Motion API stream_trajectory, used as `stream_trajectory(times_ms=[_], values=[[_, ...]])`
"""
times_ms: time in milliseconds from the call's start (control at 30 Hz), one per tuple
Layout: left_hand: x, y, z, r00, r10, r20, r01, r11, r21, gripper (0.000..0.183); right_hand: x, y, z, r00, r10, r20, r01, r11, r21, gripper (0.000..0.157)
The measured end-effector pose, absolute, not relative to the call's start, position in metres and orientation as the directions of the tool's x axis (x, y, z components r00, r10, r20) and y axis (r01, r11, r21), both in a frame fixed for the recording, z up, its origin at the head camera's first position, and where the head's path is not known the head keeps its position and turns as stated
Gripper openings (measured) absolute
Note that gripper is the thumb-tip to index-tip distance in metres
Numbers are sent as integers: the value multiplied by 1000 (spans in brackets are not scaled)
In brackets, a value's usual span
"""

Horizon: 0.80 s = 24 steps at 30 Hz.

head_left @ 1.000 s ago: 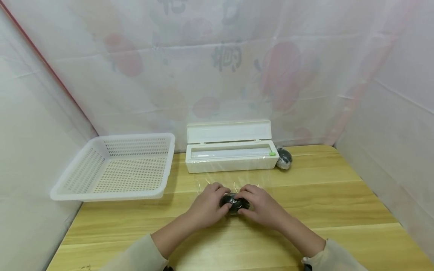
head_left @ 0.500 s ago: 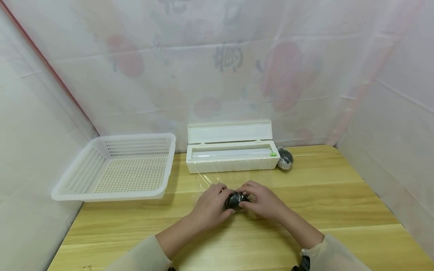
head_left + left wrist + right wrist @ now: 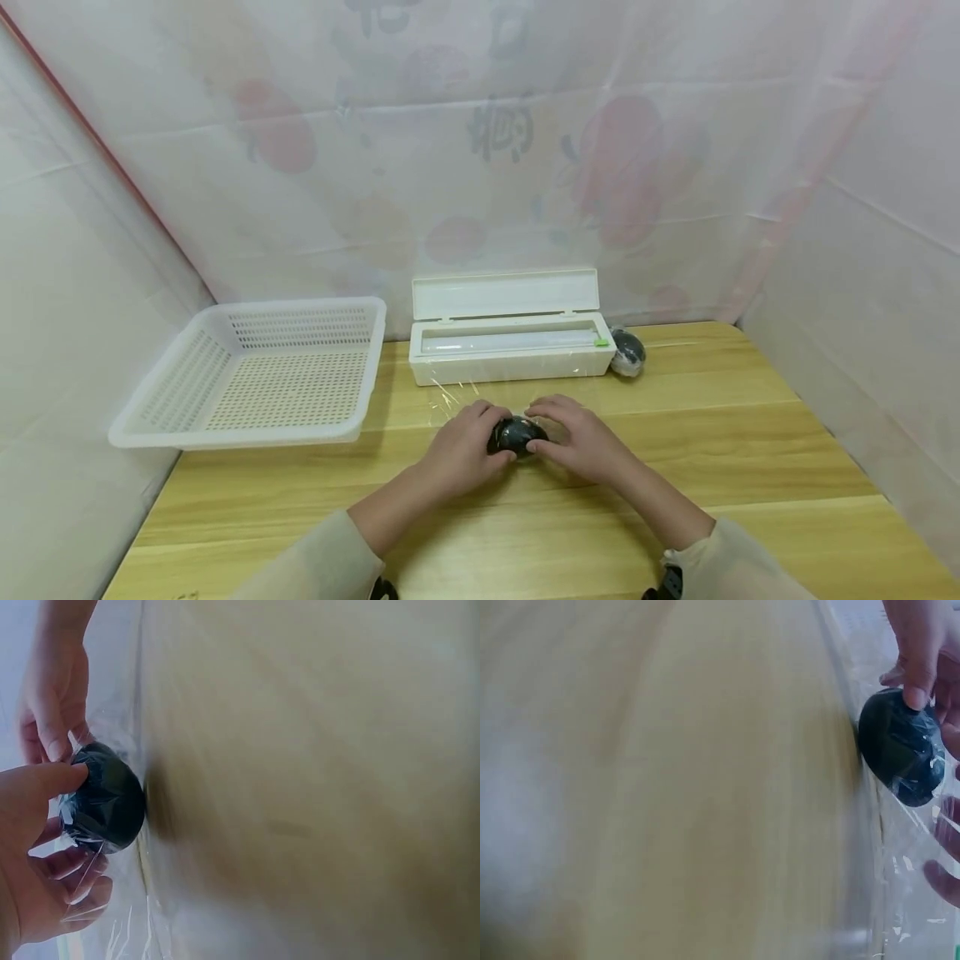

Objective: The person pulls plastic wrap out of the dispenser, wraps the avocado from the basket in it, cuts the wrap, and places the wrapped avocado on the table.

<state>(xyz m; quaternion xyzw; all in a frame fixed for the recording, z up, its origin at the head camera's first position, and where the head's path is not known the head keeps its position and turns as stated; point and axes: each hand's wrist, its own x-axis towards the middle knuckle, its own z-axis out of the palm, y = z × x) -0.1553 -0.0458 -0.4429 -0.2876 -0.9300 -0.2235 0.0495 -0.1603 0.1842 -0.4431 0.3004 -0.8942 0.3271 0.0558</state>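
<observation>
A dark, glossy, avocado-like fruit [image 3: 517, 437] lies low over the table in clear cling film [image 3: 124, 919]. My left hand [image 3: 461, 446] holds its left end, thumb on the near side and fingers curving behind, as the left wrist view shows. At the other end is my right hand [image 3: 577, 442], its thumb tip at the fruit's near edge. In the right wrist view, the right fingertips [image 3: 941, 881] stand apart from the fruit [image 3: 900, 746] behind stretched film. From the hands the film runs back to a white dispenser box [image 3: 513, 367], lid raised, with a roll inside.
A second dark fruit [image 3: 628, 352], wrapped in film, sits against the dispenser's right end. A white perforated basket [image 3: 247, 435] stands at the left of the wooden table [image 3: 750, 467]. Pale printed sheets [image 3: 480, 183] enclose the table's back and sides.
The fruit has turned within the film, and more of its dark surface shows between the hands. My right fingers have loosened and drawn back from its top. The dispenser and basket stay put.
</observation>
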Motion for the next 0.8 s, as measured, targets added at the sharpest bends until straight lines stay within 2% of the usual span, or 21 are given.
stream_trajectory(times_ms=[133, 233, 333, 467, 600, 733, 800], values=[[-161, -46, -440, -863, 486, 139, 492, 746, 448, 49, -159, 181, -444, -747, -523, 410, -661, 643, -386, 42], [-165, -46, -438, -876, 473, 94, 455, 749, 482, 48, -160, 178, -446, -712, -556, 429, -693, 653, -304, 45], [-169, -45, -436, -880, 472, 49, 432, 754, 495, 50, -162, 176, -447, -723, -565, 397, -684, 665, -300, 51], [-171, -46, -433, -879, 476, 38, 435, 765, 474, 57, -166, 175, -448, -764, -546, 343, -644, 678, -355, 51], [-170, -47, -432, -856, 492, 157, 515, 788, 339, 56, -172, 176, -445, -796, -532, 287, -605, 689, -399, 49], [-166, -46, -433, -776, 542, 322, 602, 789, 122, 47, -177, 177, -442, -819, -520, 244, -570, 686, -452, 47], [-165, -46, -434, -745, 561, 361, 617, 785, 53, 44, -180, 177, -441, -833, -508, 220, -545, 681, -490, 45]])
